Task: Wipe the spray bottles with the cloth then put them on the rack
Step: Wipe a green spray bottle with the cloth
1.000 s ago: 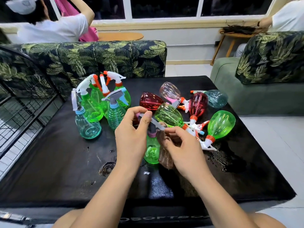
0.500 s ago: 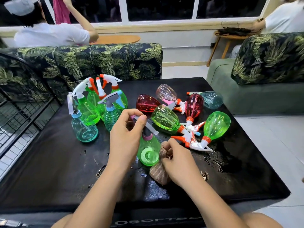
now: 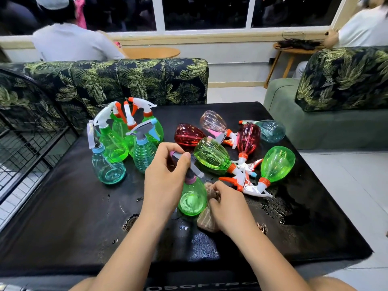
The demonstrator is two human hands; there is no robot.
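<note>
A green spray bottle [image 3: 192, 201] with a grey nozzle and pink collar stands near the middle of the black table [image 3: 63, 223]. My left hand [image 3: 165, 179] pinches its spray head from above. My right hand [image 3: 228, 206] grips a brown cloth [image 3: 206, 219] and holds it against the bottle's right side. Several green and teal bottles [image 3: 126, 141] stand upright at the back left. Several red, pink, green and teal bottles [image 3: 241, 148] lie on their sides at the back right.
A black wire rack [image 3: 25, 139] stands off the table's left edge. Leaf-print sofas are behind the table and at the right. Water drops lie on the table's right part. Two people sit in the background by the window.
The green bottle was tipped with its base toward me; it now stands upright on the table. My right hand with the cloth has moved lower, beside the bottle's body.
</note>
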